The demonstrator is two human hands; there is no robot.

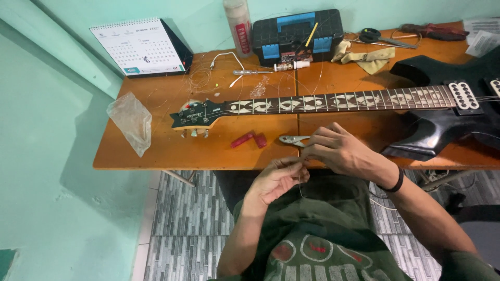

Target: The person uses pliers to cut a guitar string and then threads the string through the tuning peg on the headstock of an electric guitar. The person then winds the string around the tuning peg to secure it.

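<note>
Dark green printed shirt (pixel 317 244), black wristband (pixel 394 183).

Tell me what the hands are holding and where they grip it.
Both hands pinch a thin guitar string: the left hand and right hand meet at its upper end, and the rest loops down. Exact grip point unclear.

You are looking at one guitar (pixel 338 101), one calendar (pixel 139 48), one toolbox (pixel 297 34), one plastic bag (pixel 131 120), one spray can (pixel 238 26), one pair of scissors (pixel 377 37), one yellow cloth (pixel 364 56) and two hands, left hand (pixel 276 179) and right hand (pixel 338 150).
</note>
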